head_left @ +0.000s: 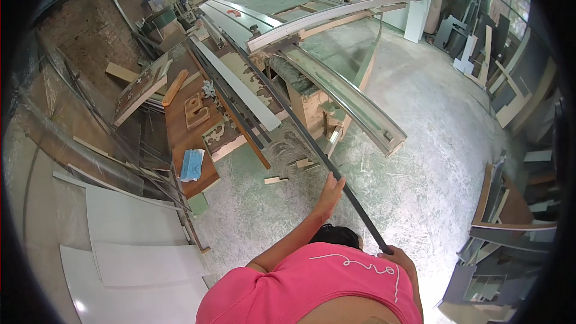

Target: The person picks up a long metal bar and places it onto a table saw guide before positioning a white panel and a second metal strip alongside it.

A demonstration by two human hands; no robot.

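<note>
Neither of my own hands is in view. Directly below me a person in a pink shirt [312, 288] bends forward, dark hair [337, 237] showing past the shirt. That person's left hand [331, 192] rests against a long dark metal bar [288, 117]. Their right hand [397, 257] grips the bar's near end. The bar runs diagonally up and left, away from them, toward a workbench.
A brown workbench [180, 138] at the left carries a blue mask box [192, 165], wood offcuts and long white strips. Curved long panels [342, 93] lie on supports ahead. White boards [138, 252] lie at lower left and stacked panels [504, 246] at right. The concrete floor [432, 144] is dusty.
</note>
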